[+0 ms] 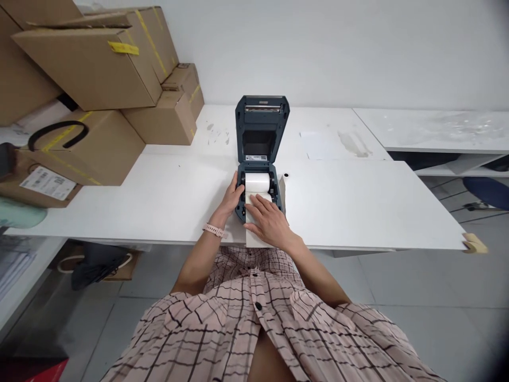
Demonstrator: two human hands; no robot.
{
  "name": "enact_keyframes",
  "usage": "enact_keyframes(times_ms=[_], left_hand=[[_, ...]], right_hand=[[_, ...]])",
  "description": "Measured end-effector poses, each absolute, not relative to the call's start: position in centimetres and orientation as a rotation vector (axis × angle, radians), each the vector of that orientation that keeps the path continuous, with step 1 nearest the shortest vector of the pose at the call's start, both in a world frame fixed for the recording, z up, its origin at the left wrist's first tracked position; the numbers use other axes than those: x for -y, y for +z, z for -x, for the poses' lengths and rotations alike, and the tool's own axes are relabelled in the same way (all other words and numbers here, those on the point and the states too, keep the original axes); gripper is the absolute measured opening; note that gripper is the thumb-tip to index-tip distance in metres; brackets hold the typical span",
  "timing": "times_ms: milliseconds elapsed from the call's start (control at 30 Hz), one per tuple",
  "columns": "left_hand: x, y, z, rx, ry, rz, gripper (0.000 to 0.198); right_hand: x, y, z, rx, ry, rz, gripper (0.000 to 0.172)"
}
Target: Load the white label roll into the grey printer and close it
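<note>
A dark blue-grey label printer [262,132] stands on the white table with its lid raised. Inside lies a white paper roll [257,182], and a strip of its paper [254,240] runs forward over the table's front edge. My left hand [231,197] rests against the printer's left side, thumb at the roll's left end, fingers partly hidden behind the housing. It holds the side of the printer. My right hand [269,218] lies flat on the paper strip in front of the roll, its fingers spread.
Cardboard boxes [107,69] are stacked on the left of the white table [358,207]. A small roll [286,175] is just right of the printer, and a thin sheet [314,145] lies behind it. A blue chair [487,192] is at far right.
</note>
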State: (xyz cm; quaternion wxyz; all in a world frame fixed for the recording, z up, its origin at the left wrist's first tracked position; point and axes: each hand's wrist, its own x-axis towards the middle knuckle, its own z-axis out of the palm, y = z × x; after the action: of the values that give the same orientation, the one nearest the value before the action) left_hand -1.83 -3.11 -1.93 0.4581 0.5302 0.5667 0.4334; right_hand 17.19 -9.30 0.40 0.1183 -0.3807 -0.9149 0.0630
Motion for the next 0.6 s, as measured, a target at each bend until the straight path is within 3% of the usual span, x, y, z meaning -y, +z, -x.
enact_keyframes(times_ms=[400,500,600], left_hand=[[3.9,-1.2,1.4,-1.32,1.109,-1.169,0.082],[6.3,-1.0,0.9,-1.316,1.119,-1.053,0.085],[9.1,-1.2,0.4,-1.305,1.124,-0.99,0.095]], right_hand=[[9.5,-0.6,-16.9,2.596,0.122,1.08,0.064],[9.6,-0.4,-17.2,2.535,0.243,1.036,0.063],[8.8,0.4,-18.3,2.324,0.556,0.896,0.046]])
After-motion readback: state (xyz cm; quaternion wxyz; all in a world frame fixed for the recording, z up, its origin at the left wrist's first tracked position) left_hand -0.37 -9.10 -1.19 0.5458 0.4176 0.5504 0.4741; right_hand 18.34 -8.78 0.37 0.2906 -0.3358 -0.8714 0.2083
